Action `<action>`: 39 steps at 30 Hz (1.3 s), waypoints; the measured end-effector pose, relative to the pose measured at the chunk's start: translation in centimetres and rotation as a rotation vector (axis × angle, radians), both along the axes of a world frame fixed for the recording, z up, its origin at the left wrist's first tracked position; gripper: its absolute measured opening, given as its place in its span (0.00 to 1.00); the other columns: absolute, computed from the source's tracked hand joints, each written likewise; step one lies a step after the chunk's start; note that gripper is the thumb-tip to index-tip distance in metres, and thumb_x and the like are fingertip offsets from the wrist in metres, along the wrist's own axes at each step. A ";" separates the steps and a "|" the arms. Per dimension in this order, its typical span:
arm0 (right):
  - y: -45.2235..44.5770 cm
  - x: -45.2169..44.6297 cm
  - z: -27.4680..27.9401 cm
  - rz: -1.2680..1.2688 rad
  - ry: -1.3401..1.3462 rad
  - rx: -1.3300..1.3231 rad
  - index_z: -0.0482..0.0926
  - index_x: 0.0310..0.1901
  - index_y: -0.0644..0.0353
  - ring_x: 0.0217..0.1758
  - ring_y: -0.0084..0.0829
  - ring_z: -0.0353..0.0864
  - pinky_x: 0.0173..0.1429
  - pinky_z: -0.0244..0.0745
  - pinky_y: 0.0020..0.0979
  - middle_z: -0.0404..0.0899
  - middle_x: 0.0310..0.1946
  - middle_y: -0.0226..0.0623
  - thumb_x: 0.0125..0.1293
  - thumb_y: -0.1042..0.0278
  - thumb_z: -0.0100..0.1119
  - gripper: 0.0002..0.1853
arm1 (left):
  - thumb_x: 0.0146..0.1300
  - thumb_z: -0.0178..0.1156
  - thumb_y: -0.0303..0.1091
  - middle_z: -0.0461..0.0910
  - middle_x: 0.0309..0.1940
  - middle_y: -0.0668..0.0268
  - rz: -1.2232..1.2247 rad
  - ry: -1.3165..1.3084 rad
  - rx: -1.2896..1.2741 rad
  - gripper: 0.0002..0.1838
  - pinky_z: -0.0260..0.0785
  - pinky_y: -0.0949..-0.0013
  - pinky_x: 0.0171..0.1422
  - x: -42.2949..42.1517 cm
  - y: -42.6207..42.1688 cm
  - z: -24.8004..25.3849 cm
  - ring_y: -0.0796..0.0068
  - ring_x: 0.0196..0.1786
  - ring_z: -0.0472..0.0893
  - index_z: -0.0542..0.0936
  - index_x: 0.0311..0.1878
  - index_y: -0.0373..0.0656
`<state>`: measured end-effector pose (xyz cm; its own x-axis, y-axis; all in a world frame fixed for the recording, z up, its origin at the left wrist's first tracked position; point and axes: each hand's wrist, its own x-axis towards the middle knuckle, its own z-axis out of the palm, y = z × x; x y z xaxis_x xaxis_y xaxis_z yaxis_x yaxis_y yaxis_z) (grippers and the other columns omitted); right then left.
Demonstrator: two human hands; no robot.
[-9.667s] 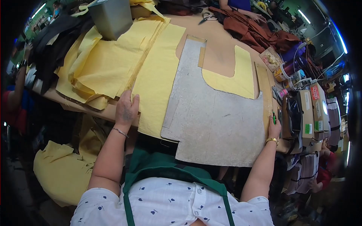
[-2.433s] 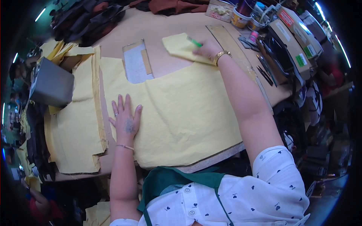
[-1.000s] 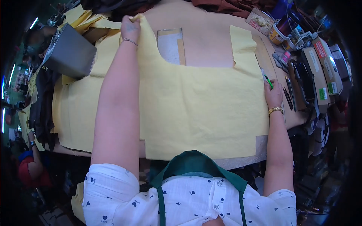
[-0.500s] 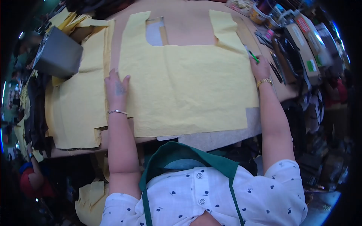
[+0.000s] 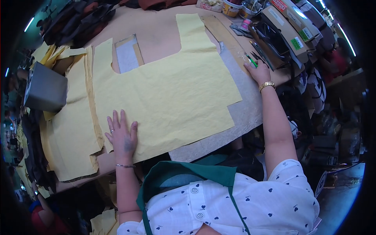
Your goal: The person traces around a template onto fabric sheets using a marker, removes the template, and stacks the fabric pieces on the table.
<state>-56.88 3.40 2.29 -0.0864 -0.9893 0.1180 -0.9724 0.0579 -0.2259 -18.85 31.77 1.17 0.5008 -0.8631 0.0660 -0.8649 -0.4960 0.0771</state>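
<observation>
A large yellow fabric piece (image 5: 168,94) with a U-shaped notch lies flat over a grey template (image 5: 246,113). The template shows along the fabric's right and lower edges and through the notch at upper left. My left hand (image 5: 122,137) rests palm down on the fabric's lower left part, its fingers spread. Off the fabric, my right hand (image 5: 258,71) is closed around a green pen (image 5: 252,62) beside the template's upper right edge. Left of my left hand lies a stack of yellow fabric (image 5: 72,133).
A grey metal block (image 5: 47,87) stands on the yellow stack. Dark cloth (image 5: 80,23) is heaped at the back left. Tools (image 5: 258,53), tubs (image 5: 232,8) and cardboard boxes (image 5: 284,29) line the right side. Another person's arm (image 5: 44,203) shows at lower left.
The fabric now sits further left on the template, baring more grey at the right. My left hand has gone from its upper left part to its lower left, fingers spread. My right hand keeps the pen.
</observation>
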 end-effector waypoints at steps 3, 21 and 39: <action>-2.4 -2.7 -0.4 0.065 -0.337 0.283 0.72 0.43 0.63 0.39 0.34 0.76 0.46 0.68 0.31 0.77 0.35 0.43 0.46 0.42 0.60 0.32 | 0.60 0.42 0.56 0.51 0.64 0.61 -0.067 0.109 -0.029 0.30 0.38 0.35 0.60 0.3 0.1 0.1 0.56 0.67 0.46 0.59 0.61 0.49; 0.3 -9.9 20.6 0.197 -0.664 -0.626 0.76 0.42 0.63 0.38 0.19 0.75 0.44 0.66 0.22 0.78 0.36 0.33 0.54 0.64 0.61 0.16 | 0.59 0.44 0.54 0.50 0.65 0.64 -0.101 0.068 0.033 0.31 0.38 0.37 0.61 0.1 -0.1 0.3 0.57 0.68 0.45 0.57 0.63 0.50; 11.0 -5.7 10.2 0.222 -0.687 -1.292 0.75 0.36 0.66 0.33 0.20 0.74 0.39 0.66 0.20 0.79 0.33 0.33 0.56 0.72 0.59 0.09 | 0.54 0.50 0.56 0.66 0.54 0.57 -0.722 0.457 0.014 0.31 0.54 0.48 0.58 -9.3 -7.4 3.5 0.58 0.56 0.65 0.68 0.54 0.43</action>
<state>-62.58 14.39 12.49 -0.3535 -0.2328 0.9060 -0.6180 -0.6690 -0.4130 -28.19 24.38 4.65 -0.1975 -0.9801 -0.0212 -0.8548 0.1615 0.4931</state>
